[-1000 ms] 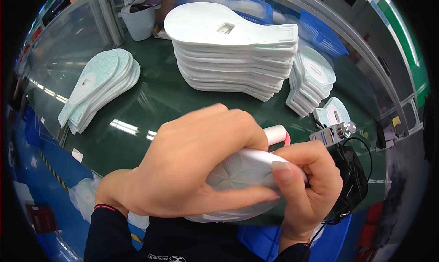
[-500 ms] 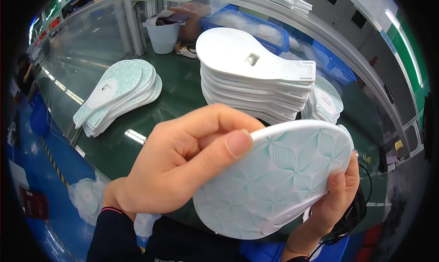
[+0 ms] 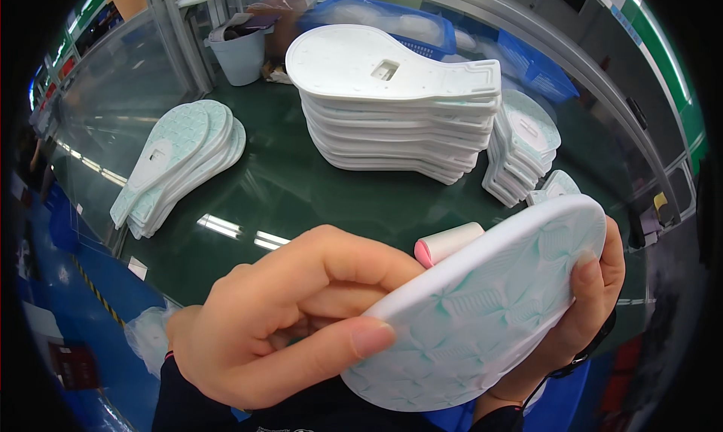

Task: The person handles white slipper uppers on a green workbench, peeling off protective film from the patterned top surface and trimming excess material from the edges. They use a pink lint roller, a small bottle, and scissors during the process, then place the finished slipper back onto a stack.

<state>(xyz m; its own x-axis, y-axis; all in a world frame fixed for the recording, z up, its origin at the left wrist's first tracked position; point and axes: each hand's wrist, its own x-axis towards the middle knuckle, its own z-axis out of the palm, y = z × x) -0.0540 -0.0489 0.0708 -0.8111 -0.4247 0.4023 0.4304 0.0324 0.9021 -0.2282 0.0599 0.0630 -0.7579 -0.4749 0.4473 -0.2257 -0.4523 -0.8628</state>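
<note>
The left hand (image 3: pixel 279 326)'s grip had moved lower along the rim of the green-patterned white panel (image 3: pixel 482 304), which it and the right hand (image 3: pixel 591 300) pinched, tilted up before the tall panel stack (image 3: pixel 392 123), seemingly leaving more edge free to handle.

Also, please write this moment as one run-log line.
left hand: grips patterned panel | right hand: grips its right side | beyond: white stack

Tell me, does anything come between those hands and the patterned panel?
Nothing visible does: the left hand pinches the panel's left edge and the right hand grips its right edge. The roll lies beyond the panel, not between.
</note>
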